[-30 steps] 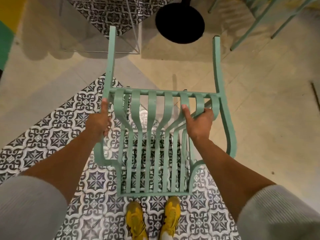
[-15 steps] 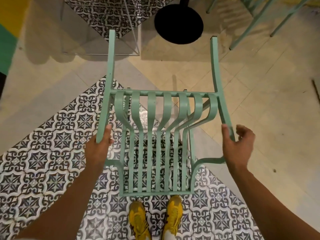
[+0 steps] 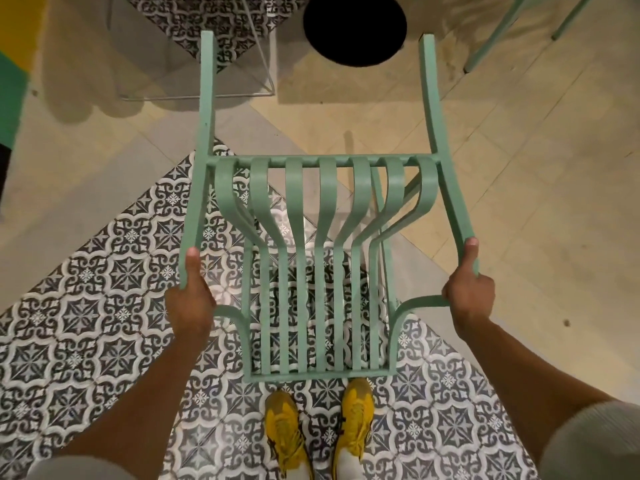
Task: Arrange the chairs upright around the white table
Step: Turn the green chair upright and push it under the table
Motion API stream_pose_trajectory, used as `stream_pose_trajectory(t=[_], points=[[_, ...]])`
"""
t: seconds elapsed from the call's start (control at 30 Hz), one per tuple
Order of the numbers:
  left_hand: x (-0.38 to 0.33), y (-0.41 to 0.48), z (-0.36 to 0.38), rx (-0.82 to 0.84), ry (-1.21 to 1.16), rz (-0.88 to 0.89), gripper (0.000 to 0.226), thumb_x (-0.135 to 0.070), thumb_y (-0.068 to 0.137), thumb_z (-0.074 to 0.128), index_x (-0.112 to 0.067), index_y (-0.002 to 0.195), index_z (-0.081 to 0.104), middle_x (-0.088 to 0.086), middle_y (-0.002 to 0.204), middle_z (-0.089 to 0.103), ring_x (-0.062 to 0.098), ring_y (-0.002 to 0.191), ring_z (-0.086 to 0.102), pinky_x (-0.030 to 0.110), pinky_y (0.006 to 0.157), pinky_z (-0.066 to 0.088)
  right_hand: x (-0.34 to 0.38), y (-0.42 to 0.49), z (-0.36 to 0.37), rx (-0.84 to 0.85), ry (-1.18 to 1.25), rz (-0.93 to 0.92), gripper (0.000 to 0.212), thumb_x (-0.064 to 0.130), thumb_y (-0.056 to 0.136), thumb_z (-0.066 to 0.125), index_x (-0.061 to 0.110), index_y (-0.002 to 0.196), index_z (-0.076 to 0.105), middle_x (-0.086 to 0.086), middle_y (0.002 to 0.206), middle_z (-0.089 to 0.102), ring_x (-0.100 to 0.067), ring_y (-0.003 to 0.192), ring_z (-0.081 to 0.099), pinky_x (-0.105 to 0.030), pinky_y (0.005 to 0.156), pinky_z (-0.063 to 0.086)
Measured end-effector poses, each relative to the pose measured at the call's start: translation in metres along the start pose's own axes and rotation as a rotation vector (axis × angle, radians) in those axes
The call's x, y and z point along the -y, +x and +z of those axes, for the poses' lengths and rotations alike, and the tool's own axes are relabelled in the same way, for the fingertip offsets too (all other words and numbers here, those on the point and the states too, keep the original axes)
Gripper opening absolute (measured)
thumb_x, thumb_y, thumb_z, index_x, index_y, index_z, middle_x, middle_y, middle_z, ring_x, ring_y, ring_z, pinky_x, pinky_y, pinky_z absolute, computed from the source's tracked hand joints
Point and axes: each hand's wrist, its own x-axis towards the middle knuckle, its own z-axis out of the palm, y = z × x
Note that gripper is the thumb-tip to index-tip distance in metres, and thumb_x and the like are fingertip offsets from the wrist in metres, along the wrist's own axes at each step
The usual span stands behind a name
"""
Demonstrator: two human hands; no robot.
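The floor [image 3: 519, 174] was beige tile, with a patterned tile patch [image 3: 104, 323] across its near half. A black round base [image 3: 355, 27] sat by the far edge, a thin white wire frame [image 3: 194, 97] left of it, and green legs [image 3: 498, 32] at the far right corner

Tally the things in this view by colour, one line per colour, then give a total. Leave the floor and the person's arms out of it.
Mint green: 2, the slatted chair held in both hands and the chair legs at top right.
Yellow: 2, the shoes.
Black: 1, the round table base.
White: 1, the wire frame.
Total: 6.
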Motion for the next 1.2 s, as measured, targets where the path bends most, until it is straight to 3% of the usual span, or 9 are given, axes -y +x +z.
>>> stream_pose_trajectory(t=[0.1, 0.23, 0.43, 0.57, 0.73, 0.9, 1.03, 1.13, 1.2], points=[[-0.027, -0.001, -0.003, -0.030, 0.013, -0.037, 0.107, -0.108, 0.063, 0.050, -0.009, 0.099, 0.067, 0.015, 0.089, 0.066, 0.034, 0.079, 0.063, 0.047, 0.072, 0.055, 0.022, -0.008, -0.005, -0.024, 0.019, 0.002, 0.131, 0.121, 0.051, 0.019, 0.008, 0.094, 0.069, -0.016, 0.094, 0.072, -0.032, 0.080, 0.070, -0.034, 0.058, 0.048], [-0.071, -0.008, -0.014, -0.062, 0.079, -0.080, 0.137, -0.117, 0.048, 0.040, 0.001, 0.113, 0.068, 0.025, 0.105, 0.072, 0.043, 0.093, 0.073, 0.055, 0.085, 0.062, 0.051, -0.025, -0.021, -0.096, 0.015, 0.016, 0.117, 0.123, 0.047, 0.021, 0.018, 0.082, 0.059, -0.010, 0.088, 0.068, -0.031, 0.076, 0.069, -0.033, 0.056, 0.049], [-0.123, -0.037, -0.036, -0.071, 0.150, -0.003, 0.117, -0.118, 0.044, 0.040, -0.009, 0.081, 0.063, 0.012, 0.078, 0.066, 0.029, 0.063, 0.062, 0.046, 0.063, 0.058, 0.084, -0.048, -0.058, -0.120, -0.061, -0.006, 0.126, 0.120, 0.058, 0.024, 0.009, 0.101, 0.065, -0.006, 0.084, 0.060, -0.032, 0.074, 0.068, -0.051, 0.076, 0.066], [-0.155, -0.060, -0.055, -0.057, 0.196, -0.009, 0.121, -0.113, 0.055, 0.041, -0.002, 0.093, 0.070, 0.016, 0.088, 0.073, 0.031, 0.069, 0.067, 0.039, 0.057, 0.052, 0.105, -0.065, -0.086, -0.107, -0.163, -0.044, 0.121, 0.114, 0.067, 0.023, 0.006, 0.101, 0.067, -0.014, 0.088, 0.069, -0.038, 0.080, 0.073, -0.055, 0.084, 0.067], [-0.188, -0.080, -0.075, -0.011, 0.274, -0.008, 0.118, -0.107, 0.063, 0.043, 0.001, 0.099, 0.073, 0.020, 0.093, 0.076, 0.037, 0.079, 0.075, 0.041, 0.061, 0.055, 0.125, -0.080, -0.116, -0.117, -0.253, -0.049, 0.122, 0.110, 0.068, 0.025, 0.002, 0.100, 0.074, -0.019, 0.093, 0.075, -0.043, 0.079, 0.075, -0.051, 0.086, 0.066], [-0.200, -0.074, -0.084, 0.026, 0.295, -0.060, 0.115, -0.104, 0.058, 0.051, -0.001, 0.105, 0.074, 0.018, 0.097, 0.077, 0.037, 0.084, 0.077, 0.043, 0.070, 0.060, 0.143, -0.088, -0.122, -0.112, -0.284, -0.061, 0.105, 0.104, 0.077, 0.036, 0.006, 0.096, 0.072, -0.015, 0.088, 0.075, -0.038, 0.071, 0.076, -0.046, 0.077, 0.067], [-0.205, -0.065, -0.081, 0.048, 0.264, -0.052, 0.093, -0.097, 0.067, 0.057, -0.008, 0.092, 0.068, 0.010, 0.073, 0.067, 0.028, 0.058, 0.064, 0.039, 0.063, 0.057, 0.149, -0.089, -0.124, -0.067, -0.192, -0.102, 0.092, 0.097, 0.086, 0.047, 0.009, 0.091, 0.073, -0.010, 0.079, 0.077, -0.029, 0.064, 0.076, -0.034, 0.058, 0.057], [-0.210, -0.059, -0.079, 0.104, 0.239, -0.051, 0.081, -0.090, 0.074, 0.061, -0.011, 0.092, 0.065, 0.006, 0.067, 0.059, 0.023, 0.050, 0.053, 0.034, 0.056, 0.052, 0.137, -0.094, -0.129, 0.005, -0.019, -0.209, 0.076, 0.092, 0.088, 0.056, 0.018, 0.084, 0.077, -0.001, 0.077, 0.080, -0.020, 0.065, 0.079, -0.038, 0.081, 0.065], [-0.211, -0.056, -0.078, 0.120, 0.231, -0.045, 0.078, -0.088, 0.077, 0.061, -0.012, 0.096, 0.066, 0.006, 0.067, 0.056, 0.023, 0.047, 0.050, 0.034, 0.054, 0.051, 0.111, -0.104, -0.134, 0.050, 0.072, -0.233, 0.080, 0.095, 0.084, 0.057, 0.018, 0.085, 0.080, 0.000, 0.073, 0.080, -0.017, 0.069, 0.080, -0.036, 0.081, 0.063]])
